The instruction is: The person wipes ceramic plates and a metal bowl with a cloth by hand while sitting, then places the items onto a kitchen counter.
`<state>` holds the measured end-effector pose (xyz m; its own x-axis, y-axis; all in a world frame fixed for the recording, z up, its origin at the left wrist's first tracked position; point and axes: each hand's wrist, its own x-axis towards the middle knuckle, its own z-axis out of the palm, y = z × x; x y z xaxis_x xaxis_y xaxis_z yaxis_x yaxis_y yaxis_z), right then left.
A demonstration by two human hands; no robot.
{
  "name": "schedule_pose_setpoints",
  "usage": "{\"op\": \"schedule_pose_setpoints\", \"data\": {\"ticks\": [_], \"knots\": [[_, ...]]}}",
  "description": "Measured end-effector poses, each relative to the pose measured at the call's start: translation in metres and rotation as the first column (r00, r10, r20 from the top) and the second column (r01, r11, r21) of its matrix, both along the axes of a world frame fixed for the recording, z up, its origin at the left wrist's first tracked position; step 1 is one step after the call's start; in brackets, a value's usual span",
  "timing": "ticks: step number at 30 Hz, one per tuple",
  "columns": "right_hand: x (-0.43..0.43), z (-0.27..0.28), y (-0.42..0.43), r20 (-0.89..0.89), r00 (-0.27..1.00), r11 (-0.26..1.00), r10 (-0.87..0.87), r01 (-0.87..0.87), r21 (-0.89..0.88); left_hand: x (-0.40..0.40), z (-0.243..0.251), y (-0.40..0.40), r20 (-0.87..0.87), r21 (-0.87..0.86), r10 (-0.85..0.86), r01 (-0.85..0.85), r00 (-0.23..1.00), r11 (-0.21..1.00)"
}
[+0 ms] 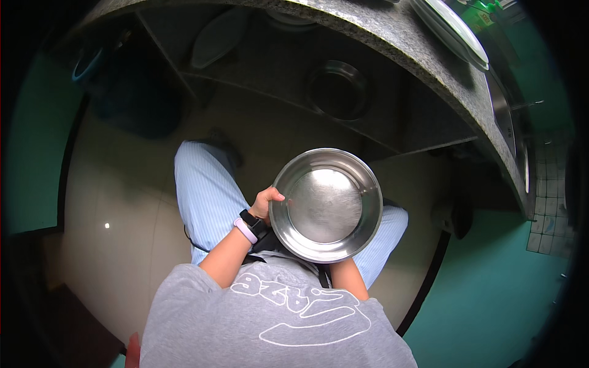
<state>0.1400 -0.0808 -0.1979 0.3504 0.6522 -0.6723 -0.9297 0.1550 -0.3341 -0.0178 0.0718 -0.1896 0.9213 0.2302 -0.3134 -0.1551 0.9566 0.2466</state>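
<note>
A round stainless steel bowl (325, 205) is held in front of my body, its hollow side facing up at the camera. My left hand (268, 202) grips it at the left edge, with the thumb over the rim and the fingers behind. A black band and a lilac band circle that wrist. My right forearm reaches behind the lower edge of the bowl, which hides my right hand, so its grip does not show. Beyond the bowl, on a dark shelf under the counter, stands another round metal pan (337, 90).
A granite counter (368, 32) curves across the top and right, with stacked white plates (453, 34) on it. A dish-like oval (218, 39) lies on the low shelf. A large dark blue container (133, 92) stands at upper left. Teal walls rise on both sides.
</note>
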Motion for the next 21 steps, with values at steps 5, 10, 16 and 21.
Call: {"op": "schedule_pose_setpoints", "data": {"ticks": [5,10,16,21], "knots": [[0.018,0.015,-0.004,0.325,0.932,0.968,-0.161,0.212,-0.13,-0.006,-0.008,0.008,-0.142,0.003,0.092,-0.093,0.986,0.996],[0.059,0.039,-0.028,0.756,0.574,0.852,-0.314,0.522,-0.042,-0.003,0.01,0.014,-0.088,-0.137,0.225,-0.236,0.97,0.962],[0.05,0.153,-0.041,0.827,0.442,0.921,-0.347,0.325,0.213,0.002,0.0,0.014,-0.213,-0.04,0.301,-0.315,0.93,0.948],[0.024,0.174,-0.018,0.74,0.585,0.942,-0.333,0.162,0.295,0.003,-0.002,0.012,-0.221,-0.068,0.268,-0.289,0.938,0.955]]}}
